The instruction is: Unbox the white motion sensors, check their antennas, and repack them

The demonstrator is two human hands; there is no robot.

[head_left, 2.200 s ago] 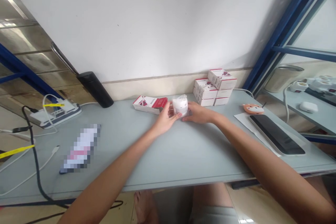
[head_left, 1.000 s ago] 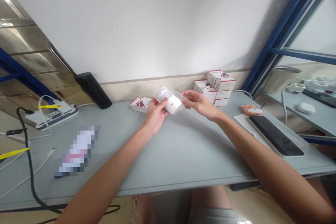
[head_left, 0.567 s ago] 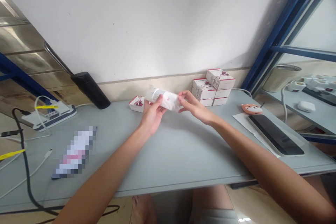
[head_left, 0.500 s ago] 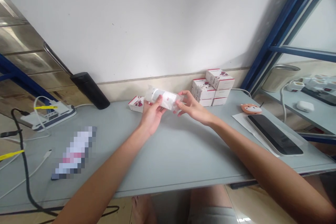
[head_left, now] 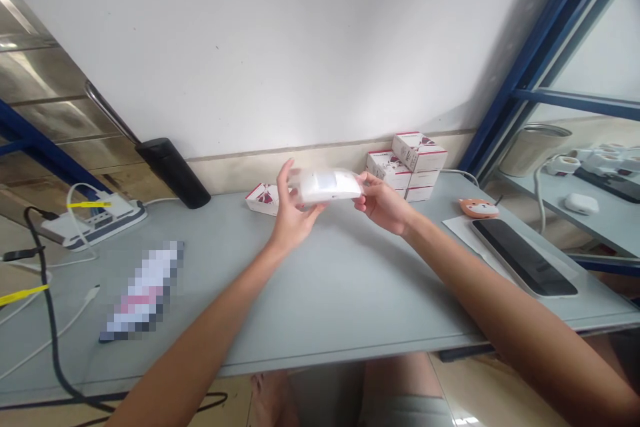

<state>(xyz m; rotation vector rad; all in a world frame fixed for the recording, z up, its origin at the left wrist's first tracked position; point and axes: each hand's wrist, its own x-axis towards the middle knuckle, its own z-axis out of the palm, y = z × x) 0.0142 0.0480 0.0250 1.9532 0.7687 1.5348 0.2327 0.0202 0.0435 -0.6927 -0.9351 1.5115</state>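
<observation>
A white rounded device in a clear plastic bag [head_left: 327,187] is held level above the desk, blurred a little by motion. My right hand [head_left: 383,205] is closed on its right end, pinching the bag between thumb and fingers. At the other end my left hand [head_left: 293,213] wraps loosely round the bag, its fingers raised at the left and its thumb along the underside. Behind my left hand lies a small white box with a dark red print [head_left: 263,198], partly covered by the hand. Similar white and red boxes [head_left: 413,163] are stacked against the wall, right of my hands.
A black cylinder [head_left: 173,172] leans at the back left beside a white power strip [head_left: 95,220] with cables. A blurred-out object [head_left: 143,290] lies on the left of the grey desk [head_left: 320,307]. On the right are a phone [head_left: 523,257] and an orange animal-faced item [head_left: 479,207].
The bagged device has turned, so a different side faces me. My left hand has shifted its grip to the left end, its fingers now raised. My right hand has moved slightly right.
</observation>
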